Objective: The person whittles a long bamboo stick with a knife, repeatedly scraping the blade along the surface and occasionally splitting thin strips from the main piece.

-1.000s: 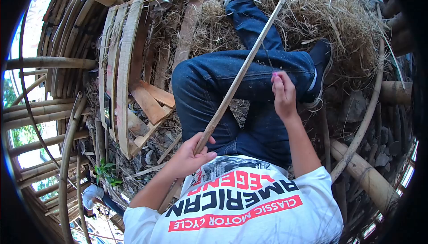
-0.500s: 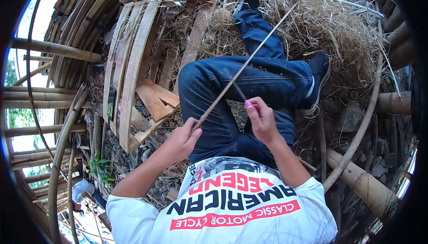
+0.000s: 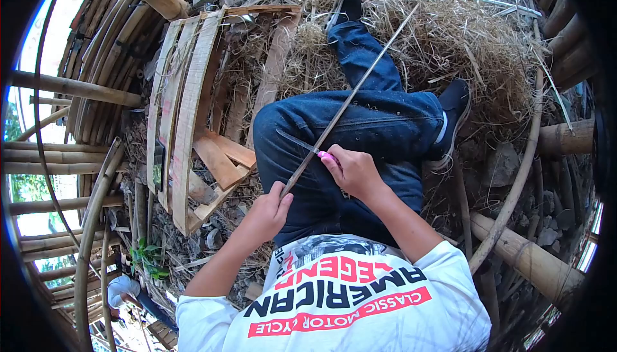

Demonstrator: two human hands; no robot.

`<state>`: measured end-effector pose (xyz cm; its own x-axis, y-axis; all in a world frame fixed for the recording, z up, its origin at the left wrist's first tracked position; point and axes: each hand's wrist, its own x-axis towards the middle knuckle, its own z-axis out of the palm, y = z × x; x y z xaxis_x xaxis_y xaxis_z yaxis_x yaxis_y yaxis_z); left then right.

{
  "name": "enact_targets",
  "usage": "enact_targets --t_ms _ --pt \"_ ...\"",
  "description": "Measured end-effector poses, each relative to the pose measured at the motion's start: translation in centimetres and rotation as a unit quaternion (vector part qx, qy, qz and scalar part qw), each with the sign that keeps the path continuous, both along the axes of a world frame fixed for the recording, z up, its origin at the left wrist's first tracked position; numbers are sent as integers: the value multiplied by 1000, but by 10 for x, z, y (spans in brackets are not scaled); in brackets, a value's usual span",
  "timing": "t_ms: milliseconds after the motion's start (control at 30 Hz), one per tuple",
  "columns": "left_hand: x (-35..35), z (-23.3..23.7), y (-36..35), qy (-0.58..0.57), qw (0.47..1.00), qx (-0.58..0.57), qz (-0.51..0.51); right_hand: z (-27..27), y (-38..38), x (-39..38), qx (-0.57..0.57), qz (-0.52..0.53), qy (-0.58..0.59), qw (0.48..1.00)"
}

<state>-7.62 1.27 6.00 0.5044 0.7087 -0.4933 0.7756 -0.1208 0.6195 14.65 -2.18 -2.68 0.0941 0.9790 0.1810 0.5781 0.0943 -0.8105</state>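
My left hand (image 3: 270,212) is closed around the lower end of a long thin bamboo strip (image 3: 350,98), which slants up and right across my legs. In my right hand (image 3: 352,171) is a knife (image 3: 297,142) with a pink handle, the fingers wrapped round it. Its thin blade crosses the strip a little above my left hand and points up and left over my thigh. The strip's far end reaches over the dry straw.
A slatted wooden crate (image 3: 186,114) with loose boards stands to the left. Dry straw (image 3: 488,50) is heaped ahead and right. Bamboo poles (image 3: 527,262) lie at right, with stones around them. Another person (image 3: 122,289) is at lower left.
My right hand has moved left and slightly down, bringing the knife from near the strip's middle to just above my left hand. The left hand keeps its hold.
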Motion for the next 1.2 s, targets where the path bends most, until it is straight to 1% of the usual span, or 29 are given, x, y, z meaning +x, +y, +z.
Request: enact_targets --t_ms 100,167,367,400,433,500,567,600,667,700,767,833,900,967,1033,1200 --pt "0 -5 3 3 1000 -2 -3 -8 1 -1 6 -1 -9 1000" --pt "-1 -10 6 5 1000 0 -3 -10 2 -3 -18 0 -11 1000" --pt "-1 -24 8 -5 1000 0 18 -12 4 -4 -31 2 5 1000" --pt "-1 -26 8 -14 1000 17 16 -11 3 -5 -31 7 3 1000" --pt "0 -27 9 -23 999 36 14 -11 3 -5 -18 -2 15 1000" --pt "6 -21 11 -28 999 37 22 -8 8 -4 -2 -8 25 1000" --pt "11 -15 14 -35 998 33 28 -2 12 -3 51 -26 36 998" --pt "13 -14 16 -37 998 31 30 3 15 -2 50 -22 33 998" --pt "15 -14 19 -31 998 42 26 15 28 2 7 -48 10 999" --pt "15 -15 18 -33 998 45 30 16 34 4 10 -45 8 999" --pt "14 -20 17 -48 997 57 34 19 46 8 -48 -32 -24 998" --pt "12 -17 12 -41 996 67 36 28 54 10 -49 -27 -47 997" --pt "9 -9 7 -31 996 74 41 32 59 8 -74 -11 -20 997" --pt "8 7 2 5 996 68 58 39 61 4 -60 4 -1 998" --pt "5 17 -2 7 995 74 69 47 60 0 -48 17 18 999" --pt "-8 21 -12 1 991 98 89 56 64 -9 -50 56 51 996"
